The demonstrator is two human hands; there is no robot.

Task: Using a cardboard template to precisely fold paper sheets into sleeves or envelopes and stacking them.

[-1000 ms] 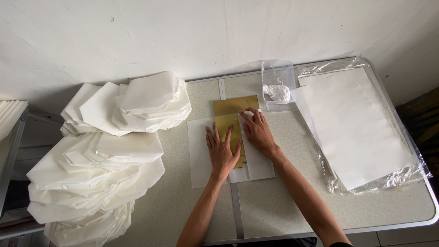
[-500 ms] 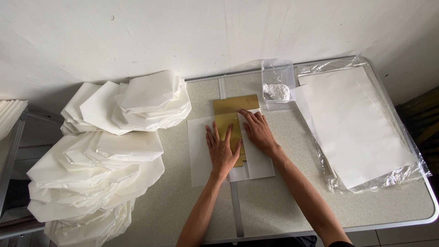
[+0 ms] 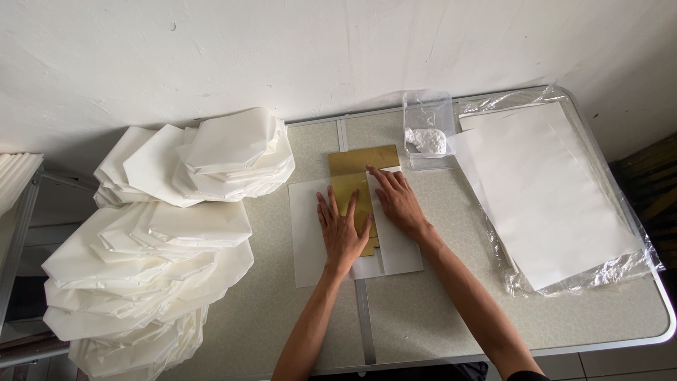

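A gold card (image 3: pixel 356 176) lies on a white sheet (image 3: pixel 310 236) under both flat, spread hands: the left hand (image 3: pixel 343 229) presses its lower part, the right hand (image 3: pixel 398 201) folds paper over its edge. Beyond the right fingers sits a clear tub (image 3: pixel 427 116); to the right is a paper stack (image 3: pixel 546 190), and left of the left hand are folded white packets (image 3: pixel 162 247).

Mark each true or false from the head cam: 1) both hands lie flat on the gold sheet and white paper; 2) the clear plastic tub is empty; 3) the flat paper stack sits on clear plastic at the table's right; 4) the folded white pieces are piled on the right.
1) True. The left hand and right hand press flat on the gold sheet and white paper.
2) False. The clear tub holds a white lump.
3) True. The flat paper stack lies on clear plastic wrap.
4) False. The folded white pieces are heaped on the left.
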